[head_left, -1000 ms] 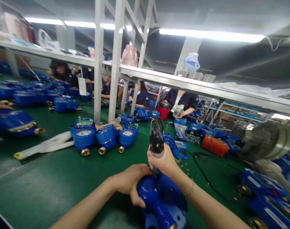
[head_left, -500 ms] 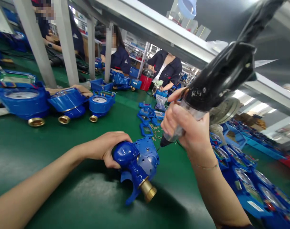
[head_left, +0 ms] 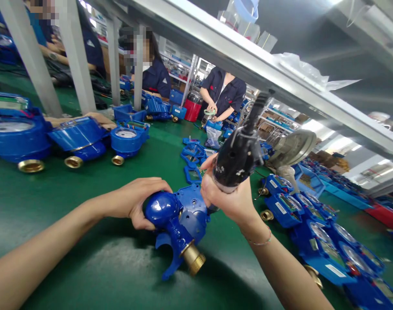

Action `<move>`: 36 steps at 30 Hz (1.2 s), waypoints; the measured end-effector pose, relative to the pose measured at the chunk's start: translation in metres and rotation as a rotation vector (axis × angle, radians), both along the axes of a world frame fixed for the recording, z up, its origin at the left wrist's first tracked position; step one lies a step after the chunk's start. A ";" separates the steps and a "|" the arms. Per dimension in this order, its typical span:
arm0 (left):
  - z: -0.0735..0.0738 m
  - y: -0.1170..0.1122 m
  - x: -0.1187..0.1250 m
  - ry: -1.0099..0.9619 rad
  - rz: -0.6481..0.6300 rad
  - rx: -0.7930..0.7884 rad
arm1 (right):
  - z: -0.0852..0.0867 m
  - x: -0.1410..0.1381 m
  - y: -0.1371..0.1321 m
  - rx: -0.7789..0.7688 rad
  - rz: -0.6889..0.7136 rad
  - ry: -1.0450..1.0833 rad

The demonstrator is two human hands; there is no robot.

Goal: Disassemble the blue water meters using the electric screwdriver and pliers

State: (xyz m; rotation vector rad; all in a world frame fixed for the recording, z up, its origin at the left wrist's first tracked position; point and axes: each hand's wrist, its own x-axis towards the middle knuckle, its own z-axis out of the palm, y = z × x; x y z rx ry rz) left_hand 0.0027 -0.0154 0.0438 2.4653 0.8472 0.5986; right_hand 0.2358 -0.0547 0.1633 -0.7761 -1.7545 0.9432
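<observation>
Head view: gripped in the right hand (head_left: 233,204), the power driver (head_left: 233,161) now stands more upright beside the blue meter (head_left: 164,209), seemingly bringing its hidden tip to bear; the left hand (head_left: 138,201) clasps the meter over a green table (head_left: 96,267).

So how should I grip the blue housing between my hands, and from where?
Likely its rounded end, from the left, as your left hand does: that bulge suits a cupped palm, and your right hand with the black tool occupies the other side.
</observation>
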 end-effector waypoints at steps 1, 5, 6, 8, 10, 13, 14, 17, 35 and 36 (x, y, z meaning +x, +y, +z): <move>0.000 0.000 0.000 -0.003 -0.001 -0.001 | -0.003 -0.002 -0.001 0.003 -0.033 -0.022; 0.002 -0.001 0.001 -0.003 -0.009 0.002 | -0.011 -0.005 -0.005 0.108 -0.148 -0.108; 0.001 -0.001 0.001 -0.004 -0.014 0.010 | -0.012 -0.005 -0.005 0.158 -0.170 -0.127; 0.000 0.000 0.001 -0.020 -0.018 0.032 | -0.014 -0.003 -0.004 0.254 -0.205 -0.155; -0.002 0.001 0.000 -0.034 -0.025 0.050 | -0.018 -0.002 -0.005 0.320 -0.238 -0.166; -0.002 0.000 0.000 -0.036 -0.022 0.054 | -0.024 0.000 -0.008 0.353 -0.262 -0.163; -0.001 0.000 0.001 -0.035 -0.018 0.050 | -0.026 0.000 -0.009 0.344 -0.259 -0.158; 0.002 -0.001 0.003 -0.040 -0.009 0.045 | -0.024 0.002 -0.009 0.226 -0.200 -0.120; -0.004 0.002 0.011 -0.076 0.016 0.049 | -0.047 0.008 -0.028 0.314 -0.533 0.035; -0.003 0.002 0.011 -0.069 0.019 0.050 | -0.047 0.007 -0.029 0.382 -0.564 0.007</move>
